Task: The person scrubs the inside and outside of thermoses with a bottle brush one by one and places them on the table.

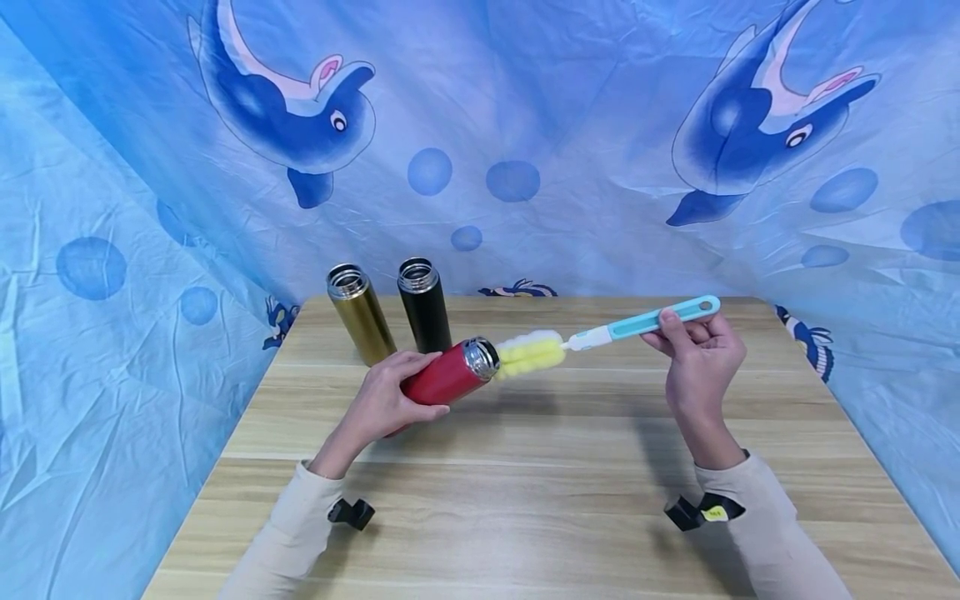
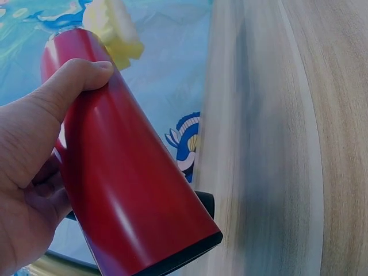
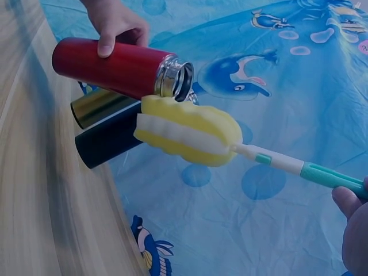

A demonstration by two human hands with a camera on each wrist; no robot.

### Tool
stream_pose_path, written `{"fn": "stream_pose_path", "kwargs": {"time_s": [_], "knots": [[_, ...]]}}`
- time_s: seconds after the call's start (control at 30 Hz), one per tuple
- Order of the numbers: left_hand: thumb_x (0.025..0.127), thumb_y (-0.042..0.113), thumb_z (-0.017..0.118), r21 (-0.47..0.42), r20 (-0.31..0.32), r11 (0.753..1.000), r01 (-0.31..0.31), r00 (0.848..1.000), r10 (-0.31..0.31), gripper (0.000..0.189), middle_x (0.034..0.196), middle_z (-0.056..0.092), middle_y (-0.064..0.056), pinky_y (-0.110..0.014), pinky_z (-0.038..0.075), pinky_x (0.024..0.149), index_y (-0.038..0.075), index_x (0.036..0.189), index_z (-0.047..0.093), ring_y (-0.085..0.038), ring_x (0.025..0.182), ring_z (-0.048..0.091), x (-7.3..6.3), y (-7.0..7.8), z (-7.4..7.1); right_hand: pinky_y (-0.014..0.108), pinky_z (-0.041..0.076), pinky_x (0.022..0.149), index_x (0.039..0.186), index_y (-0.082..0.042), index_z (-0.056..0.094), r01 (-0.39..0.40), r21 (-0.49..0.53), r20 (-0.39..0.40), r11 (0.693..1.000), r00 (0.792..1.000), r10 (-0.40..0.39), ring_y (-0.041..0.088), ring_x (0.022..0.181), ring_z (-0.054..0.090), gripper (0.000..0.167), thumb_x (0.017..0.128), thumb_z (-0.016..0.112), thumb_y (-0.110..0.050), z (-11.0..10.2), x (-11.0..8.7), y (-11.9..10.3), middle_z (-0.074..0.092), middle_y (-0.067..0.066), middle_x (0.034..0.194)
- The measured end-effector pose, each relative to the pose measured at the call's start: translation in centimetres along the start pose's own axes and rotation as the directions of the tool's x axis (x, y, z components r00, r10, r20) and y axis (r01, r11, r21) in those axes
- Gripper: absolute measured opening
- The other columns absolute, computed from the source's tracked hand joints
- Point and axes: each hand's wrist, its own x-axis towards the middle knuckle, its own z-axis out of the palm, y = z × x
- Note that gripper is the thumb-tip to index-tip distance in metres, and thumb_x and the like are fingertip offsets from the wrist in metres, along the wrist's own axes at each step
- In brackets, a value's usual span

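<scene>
Left hand (image 1: 388, 392) is gripping the red bottle (image 1: 442, 379), fingers and thumb wrapping around its body. Bottle is tilting over the left half of the surface (image 1: 525, 517), silver mouth facing right toward the brush. Right hand (image 1: 703, 362) is pinching the turquoise handle (image 1: 641, 321) of a bottle brush near its hanging-hole end, thumb lying on top. Brush is slanting down to the left, its yellow and white sponge head (image 1: 531, 353) sitting just beside the red bottle's mouth. Right wrist view is showing the sponge outside the opening; cannot tell if it is touching the rim.

Gold bottle (image 1: 363, 321) and black bottle (image 1: 424, 312) are standing upright side by side behind the red one, mouths uncovered, metal necks showing, gold on the left. Left hand and red bottle are partly covering their lower parts in the head view.

Both forearms are wearing light sleeves (image 1: 772, 525) with black wrist mounts (image 1: 351, 512). Blue backdrop (image 1: 585, 242) with dolphins and bubbles is hanging behind and along both sides of the wood-grain surface.
</scene>
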Motion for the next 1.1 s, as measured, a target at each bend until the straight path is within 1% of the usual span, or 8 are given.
{"fn": "stream_pose_path", "kwargs": {"time_s": [0.07,0.17,0.4,0.5,0.77,0.9,1.03,1.1], "knots": [[0.069,0.034,0.095,0.002,-0.001,1.000,0.007,1.000,-0.007,0.079,0.128,0.066,-0.009,-0.048,0.059,0.083,0.014,0.139,0.064,-0.028,0.110,0.062,-0.01,0.05,-0.05,0.030,0.060,0.063,0.095,0.016,0.062,0.003,0.000,0.003,1.000,1.000,-0.003,0.021,0.068,0.075,0.016,0.088,0.074,0.008,-0.03,-0.01,-0.02,0.073,0.016,0.078],[0.069,0.034,0.095,0.005,-0.001,1.000,0.018,1.000,-0.018,0.079,0.128,0.066,-0.009,-0.048,0.059,0.083,0.014,0.139,0.064,-0.028,0.110,0.062,-0.03,0.13,-0.11,0.030,0.060,0.062,0.094,0.017,0.061,0.002,0.028,0.009,1.000,1.000,-0.002,0.021,0.066,0.075,0.015,0.088,0.073,0.010,-0.07,-0.05,-0.03,0.073,0.016,0.077],[0.070,0.036,0.094,0.022,0.001,0.999,0.031,1.000,-0.031,0.079,0.129,0.066,-0.010,-0.048,0.059,0.083,0.012,0.139,0.064,-0.029,0.110,0.063,0.03,0.08,-0.09,0.030,0.060,0.061,0.094,0.016,0.062,0.015,0.005,0.001,1.000,1.000,-0.015,0.020,0.065,0.074,0.018,0.087,0.075,0.006,-0.02,-0.15,-0.23,0.073,0.015,0.079],[0.070,0.037,0.094,0.027,-0.007,0.999,0.035,0.999,-0.034,0.079,0.128,0.066,-0.011,-0.047,0.059,0.082,0.012,0.139,0.064,-0.029,0.109,0.063,0.08,0.07,-0.12,0.030,0.060,0.059,0.093,0.017,0.061,0.007,0.045,-0.010,0.999,1.000,-0.007,0.021,0.064,0.074,0.017,0.087,0.074,0.009,0.06,-0.17,-0.32,0.073,0.016,0.078],[0.070,0.038,0.094,0.031,-0.037,0.999,0.024,0.999,-0.023,0.078,0.127,0.067,-0.010,-0.045,0.059,0.080,0.010,0.138,0.065,-0.028,0.106,0.064,0.23,-0.11,-0.12,0.029,0.060,0.058,0.091,0.013,0.062,-0.024,0.088,-0.023,0.996,0.999,0.026,0.020,0.065,0.074,0.009,0.089,0.071,0.011,0.22,-0.32,-0.57,0.074,0.015,0.077],[0.070,0.038,0.094,0.026,-0.029,0.999,0.024,0.999,-0.023,0.079,0.128,0.067,-0.010,-0.045,0.060,0.079,0.011,0.138,0.065,-0.028,0.106,0.064,0.21,-0.11,-0.10,0.030,0.060,0.058,0.090,0.015,0.060,-0.050,0.150,-0.040,0.987,0.998,0.056,0.022,0.066,0.075,0.012,0.088,0.072,0.011,0.36,-0.26,-0.66,0.073,0.019,0.077],[0.070,0.039,0.094,0.012,-0.017,0.999,0.033,0.999,-0.033,0.080,0.129,0.067,-0.010,-0.044,0.060,0.079,0.011,0.138,0.065,-0.028,0.107,0.064,0.13,-0.09,-0.06,0.031,0.060,0.057,0.090,0.016,0.060,-0.059,0.185,-0.060,0.981,0.996,0.071,0.024,0.065,0.075,0.015,0.086,0.073,0.011,0.41,-0.14,-0.61,0.072,0.021,0.076],[0.070,0.039,0.094,0.002,-0.014,0.999,0.036,0.999,-0.036,0.080,0.129,0.066,-0.009,-0.044,0.061,0.079,0.011,0.139,0.065,-0.027,0.107,0.064,0.11,-0.11,-0.05,0.031,0.060,0.057,0.089,0.016,0.060,-0.060,0.178,-0.068,0.982,0.995,0.073,0.024,0.065,0.075,0.015,0.086,0.074,0.011,0.39,-0.11,-0.57,0.072,0.021,0.076]]}}
